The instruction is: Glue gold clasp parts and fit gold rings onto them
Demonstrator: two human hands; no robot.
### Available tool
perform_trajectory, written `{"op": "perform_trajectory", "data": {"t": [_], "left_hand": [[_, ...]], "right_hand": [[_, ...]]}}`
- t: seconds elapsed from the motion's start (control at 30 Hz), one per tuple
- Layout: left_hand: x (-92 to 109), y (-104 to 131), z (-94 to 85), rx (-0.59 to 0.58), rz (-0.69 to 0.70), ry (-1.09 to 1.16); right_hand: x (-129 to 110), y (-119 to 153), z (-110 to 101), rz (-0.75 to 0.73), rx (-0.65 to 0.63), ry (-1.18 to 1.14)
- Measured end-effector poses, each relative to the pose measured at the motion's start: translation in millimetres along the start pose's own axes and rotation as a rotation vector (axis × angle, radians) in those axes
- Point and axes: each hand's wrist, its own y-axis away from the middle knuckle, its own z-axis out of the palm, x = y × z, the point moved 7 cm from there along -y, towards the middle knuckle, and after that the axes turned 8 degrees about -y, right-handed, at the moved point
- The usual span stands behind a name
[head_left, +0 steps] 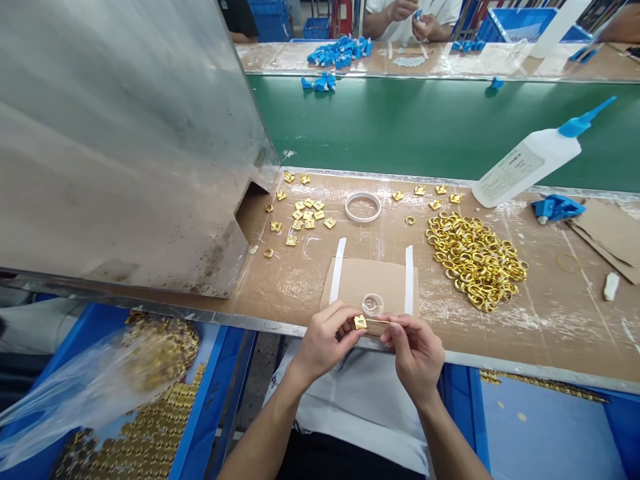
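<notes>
Between the fingertips of my left hand (pixel 327 339) is a small gold square piece (pixel 360 323), face up, at the table's front edge. My right hand (pixel 417 352) pinches a thin wooden stick (pixel 379 322), whose tip reaches the side of the gold piece; whether it touches is too small to tell. Just beyond my hands a small clear round dish (pixel 373 305) sits on a cardboard pad (pixel 373 277) held by white tape strips. A heap of gold rings (pixel 475 260) lies to the right, and loose gold square pieces (pixel 309 213) lie to the left.
A large metal housing (pixel 130 133) blocks the left. A white tape roll (pixel 363 207) and a blue-tipped bottle (pixel 530 163) stand farther back, before a green belt (pixel 400 120). Blue trays (pixel 200 407) flank my lap. Across the belt, a person (pixel 410 20) handles blue parts (pixel 343 52).
</notes>
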Motion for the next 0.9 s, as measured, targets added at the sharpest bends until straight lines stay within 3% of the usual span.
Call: {"op": "perform_trajectory", "data": {"t": [0.23, 0.9], "left_hand": [[-0.2, -0.1, 0.1, -0.005, -0.012, -0.001], [0.0, 0.2, 1.1, -0.004, -0.016, -0.002]], "right_hand": [[1.7, 1.2, 6.3, -0.023, -0.12, 0.056], [2.8, 3.5, 9.4, -0.064, -0.159, 0.135]]}}
